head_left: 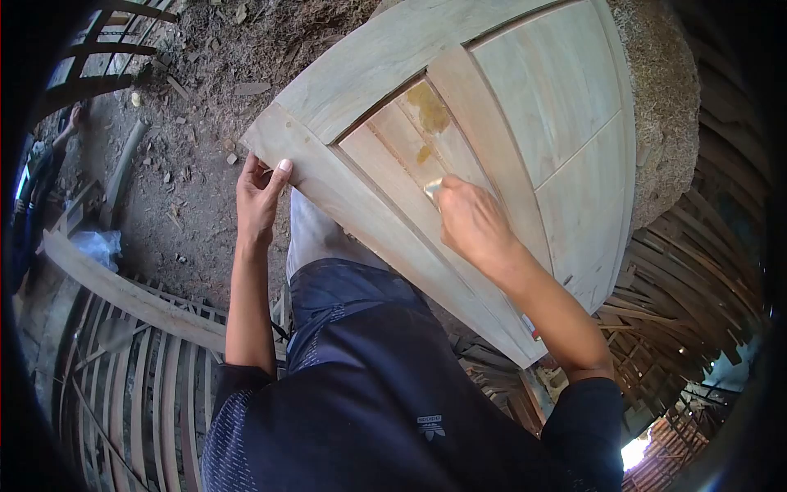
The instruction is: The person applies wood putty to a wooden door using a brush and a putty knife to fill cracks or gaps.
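A pale wooden panelled door (500, 107) lies tilted in front of me, across my lap. My left hand (261, 193) grips its near left corner, with the thumb on top and the fingers curled under the edge. On a recessed panel (393, 152) of the door, my right hand (475, 221) is closed round a small, light, flat-edged piece (432, 189). That piece touches the wood or is just above it; its kind is mostly hidden by the fingers. Yellow-brown smears (429, 108) mark the recessed panel just beyond the hand.
Dirt ground (197, 123) with wood scraps stretches at the left. Stacked curved wooden strips (147, 377) lie at lower left, more slats (689, 279) at right. A curved board (131, 299) and a plastic bag (97, 246) are nearby. Another person's arm (67, 127) shows at far left.
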Action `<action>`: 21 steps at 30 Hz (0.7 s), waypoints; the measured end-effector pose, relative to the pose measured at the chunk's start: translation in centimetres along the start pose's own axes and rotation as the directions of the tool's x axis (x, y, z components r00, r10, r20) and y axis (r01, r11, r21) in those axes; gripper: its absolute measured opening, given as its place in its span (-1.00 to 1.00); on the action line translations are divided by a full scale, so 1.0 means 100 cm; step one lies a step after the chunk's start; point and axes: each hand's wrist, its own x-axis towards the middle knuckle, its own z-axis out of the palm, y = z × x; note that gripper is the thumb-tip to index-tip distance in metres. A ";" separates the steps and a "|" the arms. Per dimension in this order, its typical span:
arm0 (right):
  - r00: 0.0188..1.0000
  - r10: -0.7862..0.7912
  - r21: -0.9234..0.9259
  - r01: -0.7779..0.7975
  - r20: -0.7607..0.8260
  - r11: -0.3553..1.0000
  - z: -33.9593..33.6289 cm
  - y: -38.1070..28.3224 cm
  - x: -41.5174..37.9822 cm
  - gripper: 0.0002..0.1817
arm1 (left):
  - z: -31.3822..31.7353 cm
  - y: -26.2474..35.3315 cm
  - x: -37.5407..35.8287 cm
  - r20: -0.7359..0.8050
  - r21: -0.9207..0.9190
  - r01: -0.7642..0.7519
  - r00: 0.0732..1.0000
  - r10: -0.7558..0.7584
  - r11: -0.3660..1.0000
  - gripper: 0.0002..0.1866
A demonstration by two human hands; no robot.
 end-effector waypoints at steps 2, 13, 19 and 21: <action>0.986 0.021 0.094 -0.005 -0.166 0.996 -0.023 -0.011 0.005 -0.77 | -0.002 -0.002 0.004 0.013 0.013 -0.002 1.000 0.002 1.000 -0.41; 0.984 0.062 0.356 0.001 -0.165 0.934 -0.025 0.013 -0.091 -0.79 | -0.006 -0.003 0.003 0.039 0.068 -0.006 0.999 0.004 0.998 -0.50; 0.857 0.482 0.901 -0.052 -0.181 0.430 0.021 -0.018 -0.155 -0.66 | -0.005 0.001 0.009 -0.002 0.178 0.081 0.997 -0.082 0.981 -0.51; 0.876 0.482 0.989 -0.066 -0.004 0.129 0.045 -0.031 -0.170 -0.63 | -0.005 0.006 0.010 0.004 0.191 0.155 0.987 -0.159 0.969 -0.49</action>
